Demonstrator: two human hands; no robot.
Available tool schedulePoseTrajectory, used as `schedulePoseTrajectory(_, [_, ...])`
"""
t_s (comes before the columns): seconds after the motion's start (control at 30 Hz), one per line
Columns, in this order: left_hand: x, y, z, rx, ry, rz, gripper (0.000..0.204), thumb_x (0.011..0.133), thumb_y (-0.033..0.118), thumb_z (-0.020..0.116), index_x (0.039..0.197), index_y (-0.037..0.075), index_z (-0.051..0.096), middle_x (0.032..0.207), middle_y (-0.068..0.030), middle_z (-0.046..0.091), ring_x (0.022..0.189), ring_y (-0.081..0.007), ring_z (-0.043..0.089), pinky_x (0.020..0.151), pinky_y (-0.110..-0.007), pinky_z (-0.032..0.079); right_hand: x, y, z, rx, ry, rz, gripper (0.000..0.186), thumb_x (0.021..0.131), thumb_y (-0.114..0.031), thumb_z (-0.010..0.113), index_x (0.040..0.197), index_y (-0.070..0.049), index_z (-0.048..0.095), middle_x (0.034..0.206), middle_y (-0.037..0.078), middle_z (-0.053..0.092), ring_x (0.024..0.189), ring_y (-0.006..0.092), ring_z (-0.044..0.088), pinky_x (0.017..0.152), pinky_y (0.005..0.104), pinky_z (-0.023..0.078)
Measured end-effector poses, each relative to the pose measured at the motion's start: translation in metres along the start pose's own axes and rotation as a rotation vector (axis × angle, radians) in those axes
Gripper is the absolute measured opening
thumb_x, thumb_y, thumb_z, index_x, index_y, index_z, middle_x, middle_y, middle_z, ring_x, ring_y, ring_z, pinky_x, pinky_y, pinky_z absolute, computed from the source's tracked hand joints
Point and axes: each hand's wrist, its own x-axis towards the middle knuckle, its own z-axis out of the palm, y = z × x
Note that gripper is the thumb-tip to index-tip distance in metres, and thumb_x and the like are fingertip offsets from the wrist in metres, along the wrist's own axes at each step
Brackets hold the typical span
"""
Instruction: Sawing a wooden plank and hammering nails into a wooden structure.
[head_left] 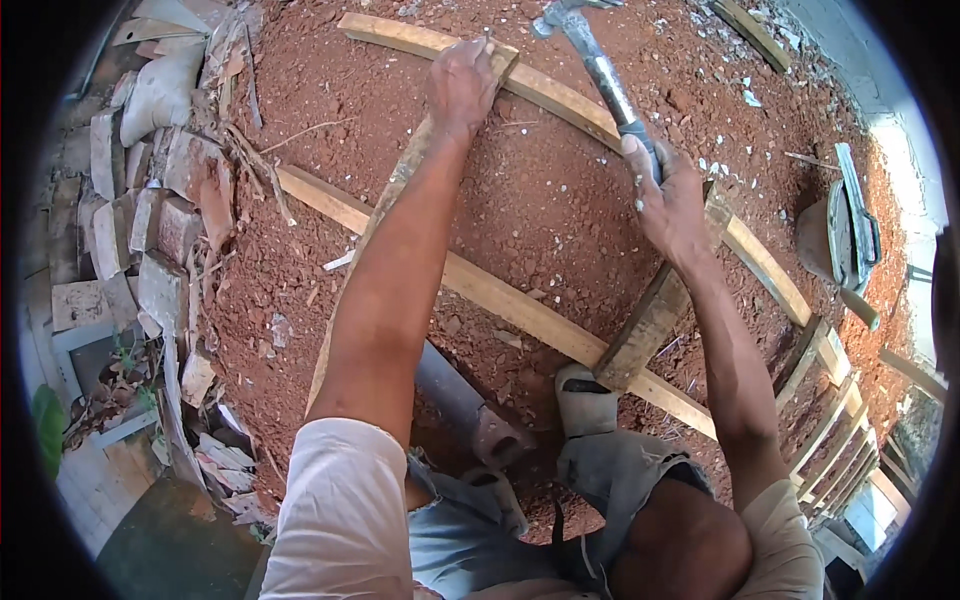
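Observation:
My left hand (462, 85) grips the upper end of a weathered wooden slat (407, 170) where it crosses a long batten (565, 100); a small nail-like tip shows at the fingers. My right hand (665, 195) holds a metal-shafted claw hammer (600, 70) by its dark grip, head raised to the right of my left hand. A second long batten (530, 320) lies crosswise below, under a short thick board (645, 325) on the right. A hand saw (450, 395) rests on the red soil by my feet, partly hidden by my left arm.
Broken bricks (165, 245), a white sack (158, 100) and scrap wood line the left. At right are a bucket (825, 235) with tools, wooden slatted pieces (830, 440) and a pale wall (895, 90). My shoe (585, 405) is beside the lower batten.

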Motion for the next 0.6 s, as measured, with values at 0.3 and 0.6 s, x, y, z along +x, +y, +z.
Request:
schedulePoseTrajectory(0.3, [-0.095, 0.016, -0.111, 0.429, -0.227, -0.141, 0.095, 0.088, 0.057, 0.076, 0.152, -0.006, 0.045, 0.14, -0.029, 0.058, 0.135, -0.041, 0.052, 0.114, -0.053, 0.04, -0.082, 0.09, -0.025, 0.259, 0.05, -0.061, 0.047, 0.107, -0.051, 0.06, 0.09, -0.008, 0.064, 0.067, -0.009, 0.045, 0.061, 0.0039, 0.037, 0.054, 0.0269, 0.029])
schedulePoseTrajectory(0.6, [-0.192, 0.007, -0.191, 0.58, -0.354, -0.293, 0.086, 0.087, 0.059, 0.077, 0.145, 0.0, 0.055, 0.118, -0.0308, 0.071, 0.109, -0.0488, 0.069, 0.094, -0.057, 0.053, -0.138, 0.13, -0.004, 0.472, 0.025, 0.124, 0.047, 0.108, -0.051, 0.058, 0.086, -0.01, 0.058, 0.062, -0.007, 0.047, 0.05, 0.0046, 0.041, 0.046, 0.0256, 0.033])
